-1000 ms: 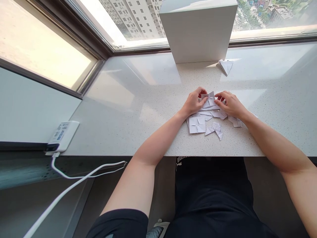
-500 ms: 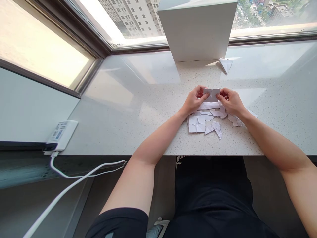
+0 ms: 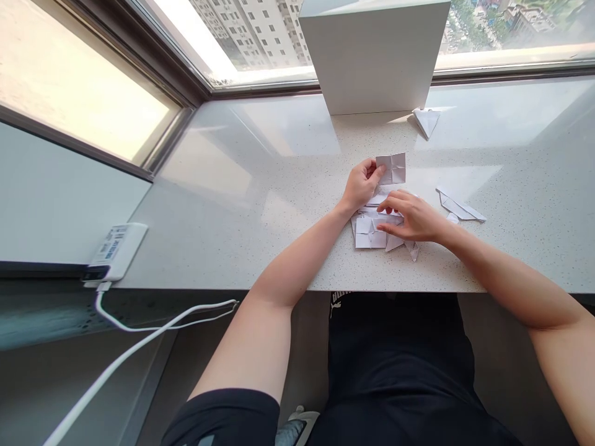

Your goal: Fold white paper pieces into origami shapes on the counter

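A creased white paper square is pinched at its left edge between the thumb and fingers of my left hand. Below it, my right hand hovers over the folded papers with thumb and fingers apart, holding nothing. Near its fingertips lies a folded square with crossing creases. A pointed folded piece shows partly beneath my right hand, which hides much of the pile. To the right rests a long folded strip.
A large white box stands against the window, with a folded paper triangle by its right corner. At the left, a white power bank with a plugged-in white cable sits at the counter's edge.
My right hand has let go of the paper square and moved down and left over the pile. My left hand still holds the square, now turned with more of its creased face showing.
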`<state>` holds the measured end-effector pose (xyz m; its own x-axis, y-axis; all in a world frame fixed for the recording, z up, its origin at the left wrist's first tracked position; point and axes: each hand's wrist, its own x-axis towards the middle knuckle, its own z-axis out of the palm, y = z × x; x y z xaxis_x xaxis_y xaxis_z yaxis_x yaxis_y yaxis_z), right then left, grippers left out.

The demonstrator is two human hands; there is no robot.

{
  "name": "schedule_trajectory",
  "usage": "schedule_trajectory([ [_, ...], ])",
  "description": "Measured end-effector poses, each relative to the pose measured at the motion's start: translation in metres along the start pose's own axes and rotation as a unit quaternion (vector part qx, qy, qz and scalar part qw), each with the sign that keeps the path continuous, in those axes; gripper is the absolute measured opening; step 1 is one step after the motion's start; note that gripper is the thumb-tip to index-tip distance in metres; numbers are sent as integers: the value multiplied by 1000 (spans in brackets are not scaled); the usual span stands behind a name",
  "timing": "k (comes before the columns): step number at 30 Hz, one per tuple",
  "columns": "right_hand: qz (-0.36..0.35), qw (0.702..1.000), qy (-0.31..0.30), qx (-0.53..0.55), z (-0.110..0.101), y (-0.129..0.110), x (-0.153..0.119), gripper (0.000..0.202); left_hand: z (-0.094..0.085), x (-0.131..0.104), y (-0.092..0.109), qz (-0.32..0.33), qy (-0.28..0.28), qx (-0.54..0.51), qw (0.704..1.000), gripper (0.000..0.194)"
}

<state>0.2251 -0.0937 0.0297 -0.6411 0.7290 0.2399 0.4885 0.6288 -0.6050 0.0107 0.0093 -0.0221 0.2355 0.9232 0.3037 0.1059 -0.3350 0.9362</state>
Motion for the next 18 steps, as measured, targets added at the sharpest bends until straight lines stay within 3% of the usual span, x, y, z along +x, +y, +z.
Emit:
schedule_trajectory([
  [4, -33, 994, -60, -90, 18, -6, -3, 55, 2, 0, 3, -25, 14, -52, 998, 46],
  [7, -13, 989, -80, -123, 21, -8, -4, 57, 2, 0, 5, -34, 15, -70, 997, 45],
  [18, 41, 997, -63, 28, 14, -9, -1, 42, 0, 0, -2, -15, 6, -64, 998, 37],
])
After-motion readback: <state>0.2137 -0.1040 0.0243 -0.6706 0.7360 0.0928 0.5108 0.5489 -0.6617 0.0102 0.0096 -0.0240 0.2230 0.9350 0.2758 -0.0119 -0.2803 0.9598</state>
